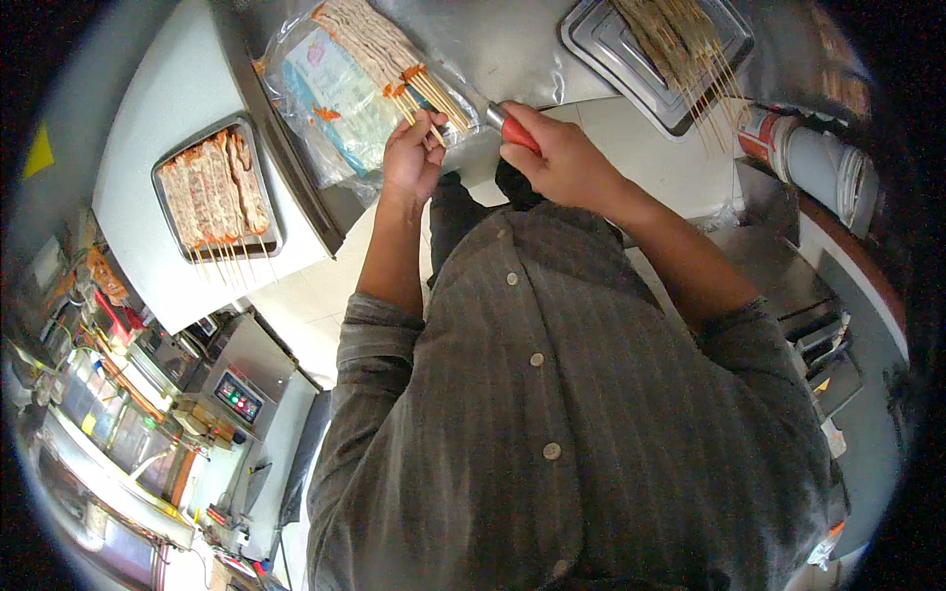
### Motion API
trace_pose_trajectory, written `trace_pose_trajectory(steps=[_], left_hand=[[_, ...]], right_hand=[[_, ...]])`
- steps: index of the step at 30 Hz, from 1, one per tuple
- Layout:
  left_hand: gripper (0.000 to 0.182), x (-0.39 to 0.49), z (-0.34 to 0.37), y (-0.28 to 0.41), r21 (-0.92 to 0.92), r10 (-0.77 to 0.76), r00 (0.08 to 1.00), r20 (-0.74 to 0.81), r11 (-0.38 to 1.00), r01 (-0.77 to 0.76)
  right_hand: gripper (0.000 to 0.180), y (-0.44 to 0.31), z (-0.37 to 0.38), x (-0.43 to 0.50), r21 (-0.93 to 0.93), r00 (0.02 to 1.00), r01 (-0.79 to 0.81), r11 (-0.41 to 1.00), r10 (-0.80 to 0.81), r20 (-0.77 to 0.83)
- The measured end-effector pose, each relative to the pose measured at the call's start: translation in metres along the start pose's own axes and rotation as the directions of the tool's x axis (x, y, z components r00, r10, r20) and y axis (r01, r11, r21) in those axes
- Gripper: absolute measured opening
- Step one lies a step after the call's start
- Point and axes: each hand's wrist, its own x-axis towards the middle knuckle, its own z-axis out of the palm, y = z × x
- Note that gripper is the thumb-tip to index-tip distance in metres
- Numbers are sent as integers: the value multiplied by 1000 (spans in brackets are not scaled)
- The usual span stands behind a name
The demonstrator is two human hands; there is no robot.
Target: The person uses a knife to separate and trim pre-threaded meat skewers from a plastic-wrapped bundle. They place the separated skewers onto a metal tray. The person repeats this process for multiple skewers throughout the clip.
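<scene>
My left hand (412, 156) pinches the bare wooden ends of a few skewers between thumb and fingers. They belong to a row of meat skewers (373, 44) with orange-red bits at the ends of the meat. The row lies on a printed clear plastic bag (314, 100) on a metal counter. In my right hand (565, 159) is a red-handled tool (517, 133) with a shiny metal collar, pointing toward the skewers' stick ends. Its working end is hard to make out, so its kind is unclear.
To the left, a metal tray (275, 240) of meat skewers rests on a white surface (122, 199). At upper right, another metal tray (613, 74) bears darker skewers with sticks overhanging its edge. White buckets (809, 155) lie at the right. A control panel (238, 397) glows at lower left.
</scene>
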Motion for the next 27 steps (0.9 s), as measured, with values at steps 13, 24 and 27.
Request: trace_pose_trajectory(steps=[13,24,27], left_hand=[[15,2,1,2,-11,14,1000,0,1000,-14],[15,3,0,0,-19,16,1000,-10,1000,-17],[15,3,-1,-1,-27,17,1000,-10,999,-18]], right_hand=[[50,-16,7,1,-11,1000,-24,1000,24,13],[49,-20,7,2,-71,995,-77,995,81,62],[48,-22,8,2,-80,996,-57,995,61,58]])
